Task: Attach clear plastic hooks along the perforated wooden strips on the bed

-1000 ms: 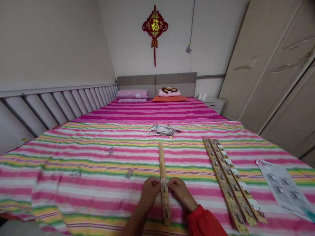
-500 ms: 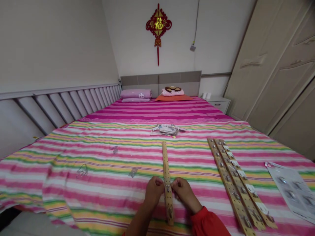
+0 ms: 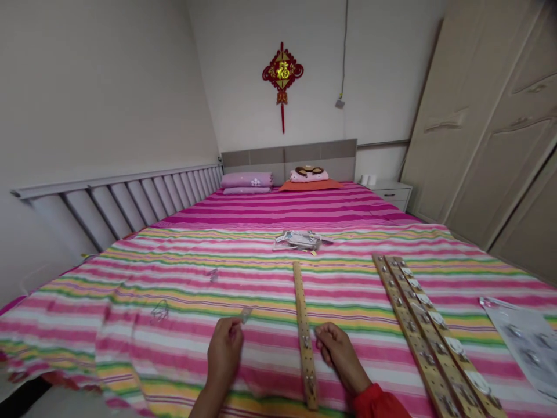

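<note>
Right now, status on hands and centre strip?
Left hand by clear plastic piece, grip unclear. Right hand beside perforated centre strip, apart. Two metal fittings on it; nothing obstructing.

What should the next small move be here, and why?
Probably move the left hand to the lone wooden strip to steady it: that hand is at a clear plastic piece, away from the strip, while the right hand is close by the strip, apparently not touching it.

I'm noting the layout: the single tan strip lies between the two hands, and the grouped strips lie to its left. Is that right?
Not left: the head view shows the grouped strips to the right of the single tan strip, which does lie between the left hand and right hand.
</note>
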`<state>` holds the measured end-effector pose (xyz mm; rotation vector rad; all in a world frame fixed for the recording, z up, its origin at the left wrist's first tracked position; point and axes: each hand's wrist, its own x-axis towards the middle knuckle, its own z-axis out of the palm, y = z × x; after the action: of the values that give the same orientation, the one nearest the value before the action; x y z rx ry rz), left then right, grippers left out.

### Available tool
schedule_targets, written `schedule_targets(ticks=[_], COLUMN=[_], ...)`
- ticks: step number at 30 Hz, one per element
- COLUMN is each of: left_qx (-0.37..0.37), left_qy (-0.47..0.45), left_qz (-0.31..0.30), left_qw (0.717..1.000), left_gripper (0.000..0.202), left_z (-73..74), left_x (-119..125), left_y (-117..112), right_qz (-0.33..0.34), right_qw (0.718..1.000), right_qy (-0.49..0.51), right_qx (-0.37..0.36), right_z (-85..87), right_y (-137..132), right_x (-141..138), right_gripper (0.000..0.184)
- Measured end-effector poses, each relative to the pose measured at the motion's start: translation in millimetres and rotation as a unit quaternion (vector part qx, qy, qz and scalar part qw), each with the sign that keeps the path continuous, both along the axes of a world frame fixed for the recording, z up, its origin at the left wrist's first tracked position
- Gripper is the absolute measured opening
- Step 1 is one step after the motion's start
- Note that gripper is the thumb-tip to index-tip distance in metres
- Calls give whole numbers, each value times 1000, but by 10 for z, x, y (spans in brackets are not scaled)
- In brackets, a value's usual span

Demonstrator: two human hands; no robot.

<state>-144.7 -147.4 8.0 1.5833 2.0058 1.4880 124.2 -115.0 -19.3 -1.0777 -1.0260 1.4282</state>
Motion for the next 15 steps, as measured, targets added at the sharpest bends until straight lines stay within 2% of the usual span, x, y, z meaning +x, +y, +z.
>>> schedule_targets(ticks=[5,9,12,15], left_qx=[-55,-82,-72,-50], left_qy=[157,213,195,93], left_qz=[-24,-9,14,37], left_qw=[986,973,978,994], left_gripper=[21,22,22,18], left_z=[4,8,31,72], left_x=[-97,-85,-106,-124], left_y=[47,75,75,72], right_qz=[-8,-14,-15,-17], right_qw=[1000,1000,1000,1000], right_qy=[8,7,7,10], right_qx=[3,6,6,4], right_z=[13,6,-11,-12], right_y=[-5,-1,8,8], right_x=[-9,-6,-8,-9], right_gripper=[39,39,40,40])
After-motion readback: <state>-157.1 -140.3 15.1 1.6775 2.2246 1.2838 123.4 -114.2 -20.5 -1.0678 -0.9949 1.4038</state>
